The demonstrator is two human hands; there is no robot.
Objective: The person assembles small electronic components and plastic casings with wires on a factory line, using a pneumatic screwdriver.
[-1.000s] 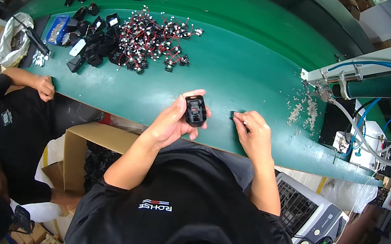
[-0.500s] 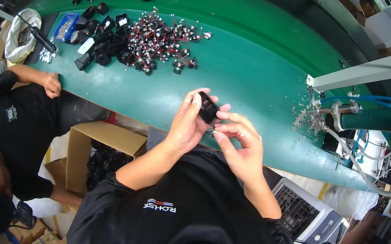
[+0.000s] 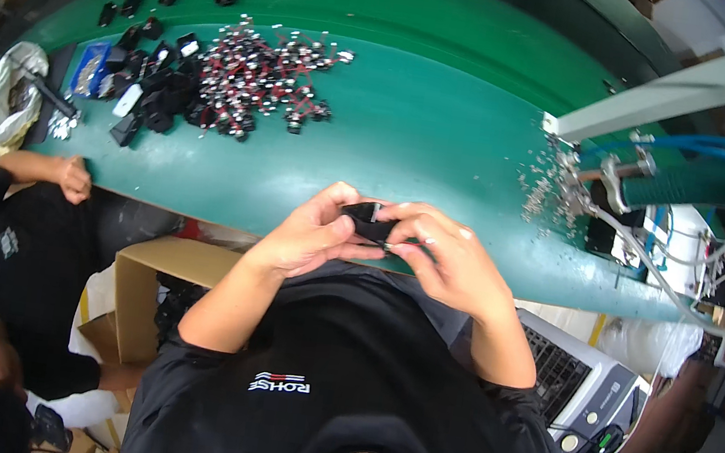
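The left hand [image 3: 310, 236] grips a small black plastic housing [image 3: 372, 227] above the near edge of the flat green workbench [image 3: 431, 134]; the right hand [image 3: 453, 256] pinches the housing's right side between thumb and fingers. Farther left lies a pile of red-wired black components [image 3: 248, 81].

Bright light lays a pale sheen on the green tabletop [image 3: 448, 146]; fisheye edges bend into black.

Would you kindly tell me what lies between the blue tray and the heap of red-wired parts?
In the head view, a cluster of black housings lies between the blue tray and the heap of red-wired parts.
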